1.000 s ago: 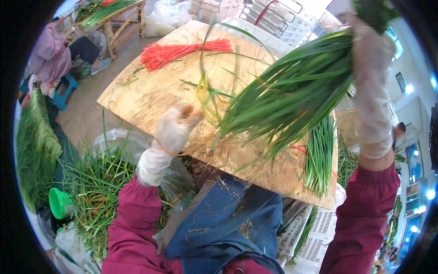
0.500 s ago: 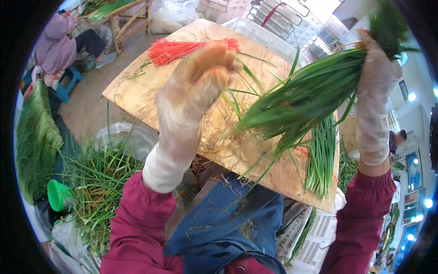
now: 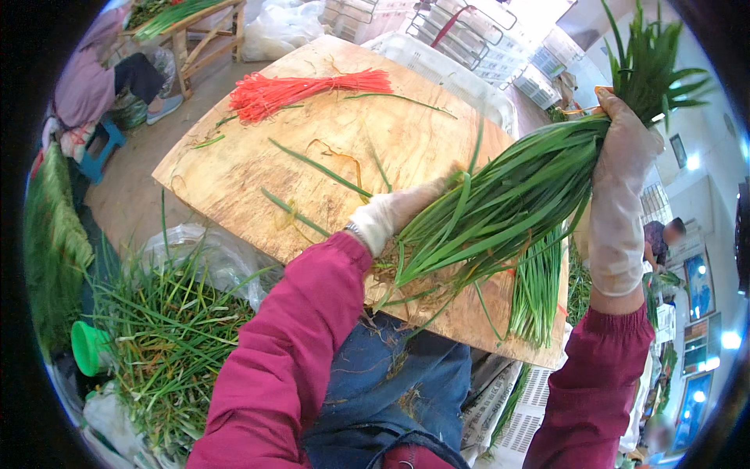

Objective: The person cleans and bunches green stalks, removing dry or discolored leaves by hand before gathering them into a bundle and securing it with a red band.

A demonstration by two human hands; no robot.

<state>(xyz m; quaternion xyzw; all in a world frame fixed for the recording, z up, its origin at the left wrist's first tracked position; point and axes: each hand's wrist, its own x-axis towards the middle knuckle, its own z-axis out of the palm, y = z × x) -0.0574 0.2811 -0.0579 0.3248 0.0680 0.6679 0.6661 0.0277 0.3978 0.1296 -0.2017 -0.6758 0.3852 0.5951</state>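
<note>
Right hand (image 3: 625, 156) clenched around the chive bunch (image 3: 508, 203) at two o'clock, left hand (image 3: 398, 211) combing under its stalks, grip hidden; likely to shed stems onto the wooden board (image 3: 312, 156) if loosened.

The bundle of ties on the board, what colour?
Red-orange ties, clearest in the head view.

Bright, even daylight with soft, faint shadows on the tabletop (image 3: 328, 148). Blown-out white glare at top right. Strong fisheye bending, black vignette around the rim. Mostly sharp.
</note>
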